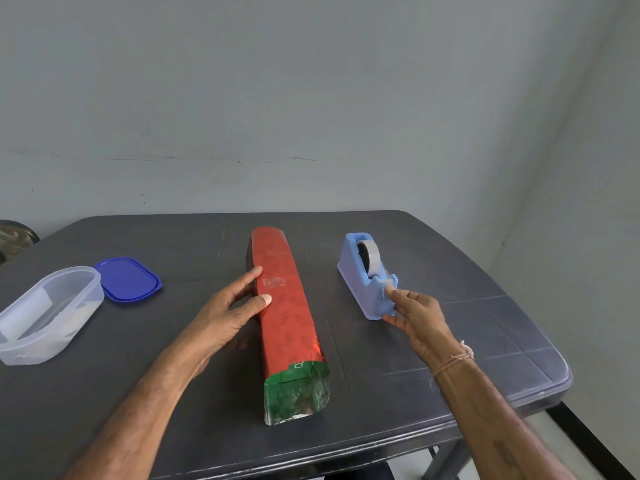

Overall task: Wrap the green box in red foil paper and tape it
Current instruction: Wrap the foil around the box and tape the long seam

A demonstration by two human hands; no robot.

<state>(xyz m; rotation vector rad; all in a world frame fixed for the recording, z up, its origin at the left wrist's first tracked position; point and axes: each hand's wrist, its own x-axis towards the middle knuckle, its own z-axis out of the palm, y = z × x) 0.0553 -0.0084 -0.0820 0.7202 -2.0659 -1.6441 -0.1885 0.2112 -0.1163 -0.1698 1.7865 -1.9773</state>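
The long green box (294,393) lies lengthwise in the middle of the dark table, wrapped in red foil paper (282,306) except for its near end, which shows green. A piece of clear tape (273,282) sits on the foil seam. My left hand (228,306) rests flat against the left side of the wrapped box, fingers spread. My right hand (412,317) is at the front of the blue tape dispenser (367,275), with fingertips pinching the loose end of the clear tape at the cutter.
A clear plastic container (48,313) stands at the left of the dark table (450,358), with its blue lid (128,278) lying beside it. The table's right and near edges are close to my right forearm. A grey wall is behind.
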